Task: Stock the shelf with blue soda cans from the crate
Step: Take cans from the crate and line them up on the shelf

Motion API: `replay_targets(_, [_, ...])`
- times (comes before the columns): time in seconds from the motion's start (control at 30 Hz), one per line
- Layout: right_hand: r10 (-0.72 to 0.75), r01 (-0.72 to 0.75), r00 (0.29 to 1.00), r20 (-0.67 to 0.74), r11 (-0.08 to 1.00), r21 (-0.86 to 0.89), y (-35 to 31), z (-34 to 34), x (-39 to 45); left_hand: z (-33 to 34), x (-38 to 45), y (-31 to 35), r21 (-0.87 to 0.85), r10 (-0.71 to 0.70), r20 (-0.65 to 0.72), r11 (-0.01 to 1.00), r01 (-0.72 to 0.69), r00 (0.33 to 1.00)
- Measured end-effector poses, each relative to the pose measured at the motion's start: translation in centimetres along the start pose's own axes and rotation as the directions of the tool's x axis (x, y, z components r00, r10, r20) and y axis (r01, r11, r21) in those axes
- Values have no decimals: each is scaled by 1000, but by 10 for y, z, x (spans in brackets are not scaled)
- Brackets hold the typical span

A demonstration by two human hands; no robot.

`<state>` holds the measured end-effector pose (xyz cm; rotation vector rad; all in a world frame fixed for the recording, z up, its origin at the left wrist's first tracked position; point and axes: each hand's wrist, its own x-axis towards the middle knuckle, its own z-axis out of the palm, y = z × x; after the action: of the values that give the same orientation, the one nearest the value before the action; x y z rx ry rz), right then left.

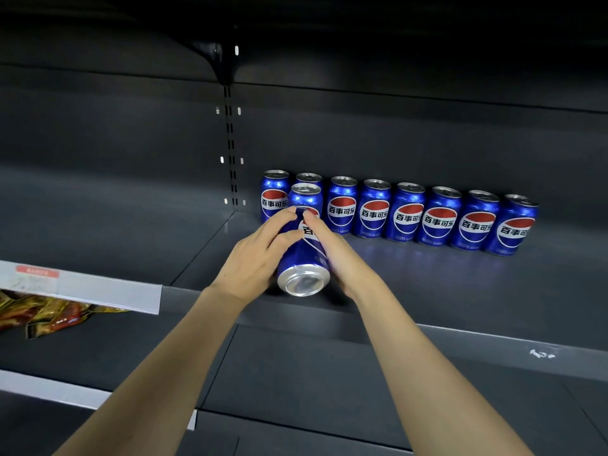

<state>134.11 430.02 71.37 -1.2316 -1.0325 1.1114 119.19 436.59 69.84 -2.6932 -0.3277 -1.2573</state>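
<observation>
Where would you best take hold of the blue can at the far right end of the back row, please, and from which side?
Grip the rightmost can round the middle of its blue wall, coming from the front or its right. It stands upright with bare shelf there, while its neighbour crowds its left side and the back wall sits close behind.

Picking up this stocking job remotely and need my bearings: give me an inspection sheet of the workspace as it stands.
Surface: dark metal shelf, bare toward its front edge.
Job's things: row of blue cans upright along the back wall, logos facing out; one more can stands just in front near the row's left end; held can tilted, base toward the camera. Crate not in view.
Clutter: snack packets on the lower-left shelf.
Grippers: left hand and right hand both grip the held can.
Cables: nothing seen.
Surroundings: slotted upright, price rail at left.
</observation>
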Motion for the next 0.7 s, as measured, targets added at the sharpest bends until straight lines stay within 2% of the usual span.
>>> replay_targets(0.2, [-43, 31, 991, -125, 995, -99, -8, 5, 0, 0, -4, -9, -26, -52, 15, 998, 52, 999])
replay_targets(0.3, [-110, 84, 976, -190, 987, -140, -10, 10, 4, -4, -1, -11, -74, -213, 9, 974, 213, 977])
replay_targets(0.33, [-143, 106, 967, -209, 978, -177, -10, 11, 6, -6, 1, -11, -108, -326, 9, 939, 325, 945])
replay_targets(0.4, [-202, 143, 947, -249, 961, -235, -9, 12, 10, -13, 6, -12, -139, -557, -8, 823, 551, 830])
replay_targets(0.43, [-224, 158, 938, -265, 956, -246, -9, 13, 11, -16, 7, -14, -137, -625, -26, 776, 616, 780])
replay_targets(0.5, [-256, 178, 924, -284, 945, -273, -8, 13, 13, -22, 5, -21, -143, -668, -25, 739, 658, 744])
replay_targets(0.6, [-316, 204, 905, -285, 910, -361, -6, 20, 12, -25, -1, -24, -212, -667, 131, 704, 678, 734])
replay_targets(0.7, [-364, 218, 889, -276, 869, -445, -4, 26, 12, -20, -7, -22, -164, -640, 321, 688, 707, 698])
